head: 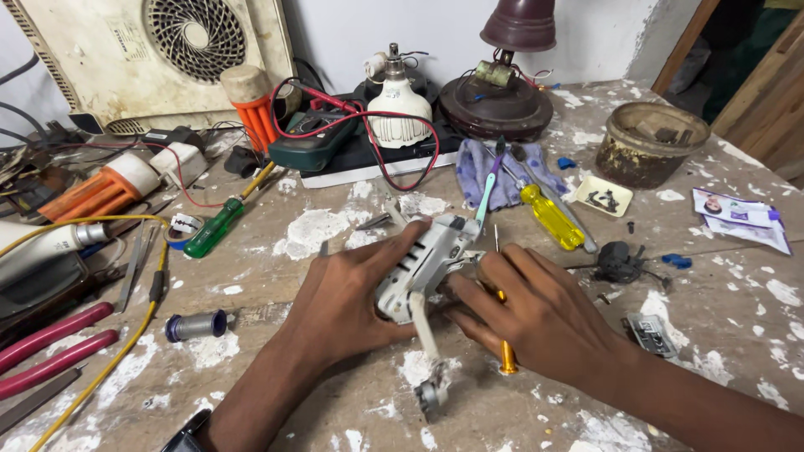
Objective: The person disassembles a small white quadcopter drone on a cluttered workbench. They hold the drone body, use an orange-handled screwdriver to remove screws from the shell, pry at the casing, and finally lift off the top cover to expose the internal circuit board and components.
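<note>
A small light-grey folding drone body (425, 259) lies on the paint-spattered wooden bench (318, 385), one arm with its motor (430, 392) sticking out toward me. My left hand (352, 293) grips the drone from the left, fingers over its top. My right hand (536, 314) rests against the drone's right side and holds a thin screwdriver with an orange-gold handle (507, 356), its shaft pointing away from me. A toothbrush (487, 188) lies just beyond the drone.
Yellow screwdriver (551, 216) and green screwdriver (214, 226) lie behind. Red-handled pliers (50, 343) at left, a grey cylinder (197, 325), a multimeter (314, 138) with red leads, a bulb (399, 105), a brown pot (651, 142), small black parts (620, 261) at right.
</note>
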### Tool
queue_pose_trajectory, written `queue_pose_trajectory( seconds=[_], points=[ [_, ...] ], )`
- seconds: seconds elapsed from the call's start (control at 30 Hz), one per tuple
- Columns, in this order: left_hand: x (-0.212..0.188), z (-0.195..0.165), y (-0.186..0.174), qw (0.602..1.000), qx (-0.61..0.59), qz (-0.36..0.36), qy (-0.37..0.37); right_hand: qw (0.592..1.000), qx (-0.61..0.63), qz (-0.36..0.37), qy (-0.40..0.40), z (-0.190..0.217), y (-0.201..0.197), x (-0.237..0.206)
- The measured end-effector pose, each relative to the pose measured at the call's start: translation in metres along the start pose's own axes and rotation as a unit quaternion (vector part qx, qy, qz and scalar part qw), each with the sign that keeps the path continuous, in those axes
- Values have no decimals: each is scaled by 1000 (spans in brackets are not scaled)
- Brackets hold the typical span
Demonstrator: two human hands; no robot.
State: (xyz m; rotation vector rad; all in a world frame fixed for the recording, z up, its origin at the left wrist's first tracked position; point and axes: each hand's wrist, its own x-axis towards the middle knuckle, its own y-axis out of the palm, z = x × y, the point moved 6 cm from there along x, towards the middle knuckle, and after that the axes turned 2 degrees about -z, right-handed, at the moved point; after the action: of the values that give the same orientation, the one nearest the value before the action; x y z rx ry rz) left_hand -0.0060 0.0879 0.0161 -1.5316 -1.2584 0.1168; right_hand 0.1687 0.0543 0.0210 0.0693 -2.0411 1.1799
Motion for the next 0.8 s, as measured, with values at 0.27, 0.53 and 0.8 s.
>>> queue_pose_trajectory(
  seconds=[0.27,0.53,0.8],
  points=[
    [2,6,-4,999,34,-27,27,974,132,-2,184,-28,17,-11],
    [1,21,-1,999,34,-38,13,936,220,96,258,-60,35,-20],
    [-3,17,12,997,46,-10,56,880,218,304,291,-67,42,-22]
  ],
)
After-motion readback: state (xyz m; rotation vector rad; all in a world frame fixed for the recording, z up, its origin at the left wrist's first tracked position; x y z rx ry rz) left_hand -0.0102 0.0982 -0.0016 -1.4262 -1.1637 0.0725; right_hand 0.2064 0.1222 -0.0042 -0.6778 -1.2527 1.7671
